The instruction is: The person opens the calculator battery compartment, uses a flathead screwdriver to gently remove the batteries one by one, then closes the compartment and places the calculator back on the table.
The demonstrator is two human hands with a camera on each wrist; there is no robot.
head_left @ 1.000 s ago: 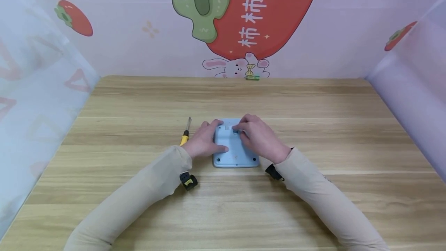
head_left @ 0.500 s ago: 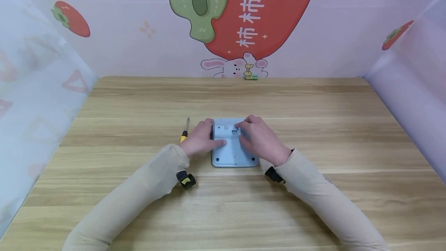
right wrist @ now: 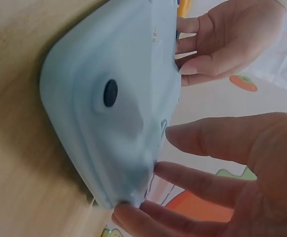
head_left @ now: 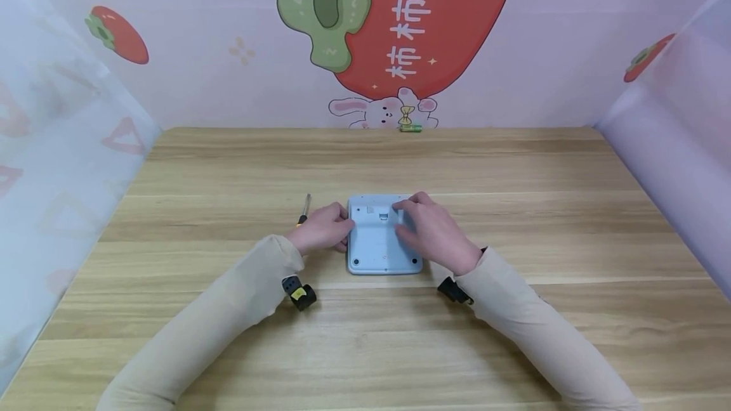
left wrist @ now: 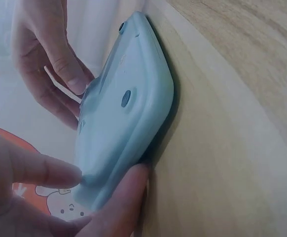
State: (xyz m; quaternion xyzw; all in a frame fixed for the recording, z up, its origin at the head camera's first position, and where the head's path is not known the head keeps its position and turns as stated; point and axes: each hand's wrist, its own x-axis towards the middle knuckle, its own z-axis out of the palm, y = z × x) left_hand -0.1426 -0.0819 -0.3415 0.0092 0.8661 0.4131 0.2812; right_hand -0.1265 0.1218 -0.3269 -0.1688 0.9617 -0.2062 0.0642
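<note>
A light blue calculator, seen from its back, lies on the wooden table. Dark round feet show at its corners, and near its far side there is a small recess. At its left edge my left hand holds on, thumb and fingers about the rim; the left wrist view shows a thumb against the side. Over the far right part rests my right hand. Its fingers are extended and touch the back and edge in the right wrist view, the thumb near the surface.
Left of the calculator lies a screwdriver with a yellow and black handle, partly behind the left hand. A green battery lies at the table's far edge, against the printed backdrop.
My left hand has drawn its thumb back from the calculator's back to its left edge. The right hand's fingers have moved right, off the recess, which now shows fully.
</note>
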